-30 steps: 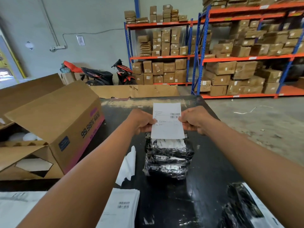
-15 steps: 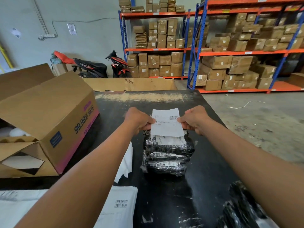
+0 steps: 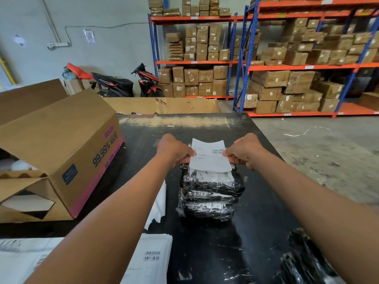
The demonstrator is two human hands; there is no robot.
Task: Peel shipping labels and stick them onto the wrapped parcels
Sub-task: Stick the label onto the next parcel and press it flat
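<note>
The room is bright with soft, even light, the shiny black table (image 3: 225, 242) shows white glare, and the wide lens bends the edges.

The shipping label (image 3: 210, 158) is thin matt white paper with black print. The stacked parcels (image 3: 211, 193) below it are wrapped in crinkled, glossy black plastic film that catches the light. The worktop (image 3: 215, 249) is black and shiny but scuffed, with a worn pale strip along its far edge. The open box (image 3: 51, 136) is matt brown corrugated cardboard with a pink printed band. The racks (image 3: 276, 68) are painted metal in blue and orange, and the floor (image 3: 328, 156) is rough grey concrete.
</note>
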